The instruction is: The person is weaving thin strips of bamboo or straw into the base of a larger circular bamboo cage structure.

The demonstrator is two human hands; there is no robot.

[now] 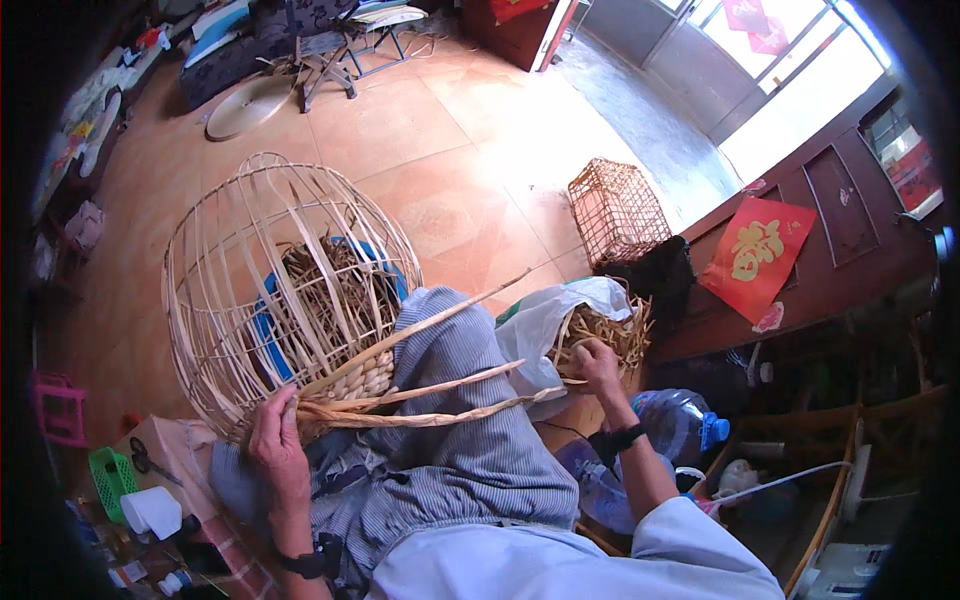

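Observation:
A large open basket frame (290,220) of pale bent strips lies on its side to my left, with a band of thick braided weave (365,380) near my lap. My left hand (278,440) is closed on the woven edge, where several long dried plant strands (430,390) stick out to the right across my knee. On my right, my right hand (597,365) reaches into a white plastic bag (535,330) of dried stalks (620,340). Its fingers are curled among the stalks. Through the frame I see a blue basin (265,345) holding more brown stalks (335,290).
A wire-like brown basket (620,210) stands on the tiled floor ahead. Water bottles (675,420) crowd my right side. Scissors (150,460) and a green plastic basket (112,485) lie at lower left. A dark red door (840,200) closes off the right.

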